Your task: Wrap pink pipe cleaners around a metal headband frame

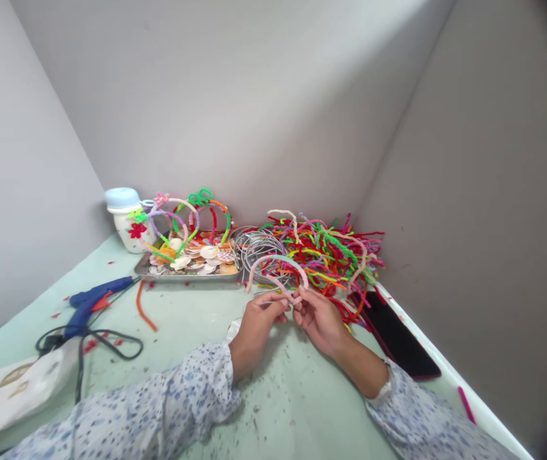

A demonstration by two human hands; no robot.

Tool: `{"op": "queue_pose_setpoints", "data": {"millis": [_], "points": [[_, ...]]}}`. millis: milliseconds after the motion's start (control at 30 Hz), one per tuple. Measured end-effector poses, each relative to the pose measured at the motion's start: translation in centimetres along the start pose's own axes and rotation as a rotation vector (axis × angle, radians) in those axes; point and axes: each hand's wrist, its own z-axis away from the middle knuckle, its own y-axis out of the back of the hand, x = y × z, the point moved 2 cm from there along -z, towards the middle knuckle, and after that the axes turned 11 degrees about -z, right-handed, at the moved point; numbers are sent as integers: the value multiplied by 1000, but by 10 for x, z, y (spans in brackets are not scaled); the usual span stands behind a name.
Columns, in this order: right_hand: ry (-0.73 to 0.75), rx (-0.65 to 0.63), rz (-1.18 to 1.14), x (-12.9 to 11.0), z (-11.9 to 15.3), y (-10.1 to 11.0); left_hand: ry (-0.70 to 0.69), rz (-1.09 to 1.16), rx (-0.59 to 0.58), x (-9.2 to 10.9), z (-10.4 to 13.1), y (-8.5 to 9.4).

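Note:
A curved headband (pixel 278 258) wrapped in pink and pale blue fuzzy stem arches up from my hands, above the table. My right hand (pixel 319 319) is closed on its right end, where a pink stem bends round. Close beside it, my left hand (pixel 260 326) pinches the pink stem (pixel 277 283) near the same end. The fingertips of both hands almost meet. Behind the headband lie a bundle of silver wire hoops (pixel 257 246) and a large heap of coloured fuzzy stems (pixel 333 252).
A metal tray (pixel 192 277) of shells and finished headbands stands behind, next to a white bottle (pixel 132 223). A blue glue gun (pixel 89 303) with a black cord and an orange stem (pixel 145 308) lie left. A dark phone (pixel 400 335) lies right.

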Motion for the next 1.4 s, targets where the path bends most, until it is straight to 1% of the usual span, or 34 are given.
{"op": "queue_pose_setpoints", "data": {"millis": [133, 300, 433, 567, 667, 900, 1133, 1400], "points": [[14, -10, 4, 0, -1, 1, -23, -65, 30, 5, -1, 1], [12, -20, 11, 0, 0, 3, -20, -127, 29, 1, -5, 4], [22, -30, 20, 0, 0, 2, -18, -153, -3, 0, -6, 5], [23, -21, 26, 0, 0, 1, -55, -159, -35, 1, -6, 5], [25, -22, 34, 1, 0, 1, -77, -177, -39, 1, -8, 4], [26, -21, 55, 0, -1, 0, -81, -224, -50, -5, -8, 4], [11, -16, 29, 0, 0, -1, -88, -235, 0, -4, -9, 5], [9, -6, 22, -1, 0, -1, -140, -261, 7, -3, -8, 5]]}}
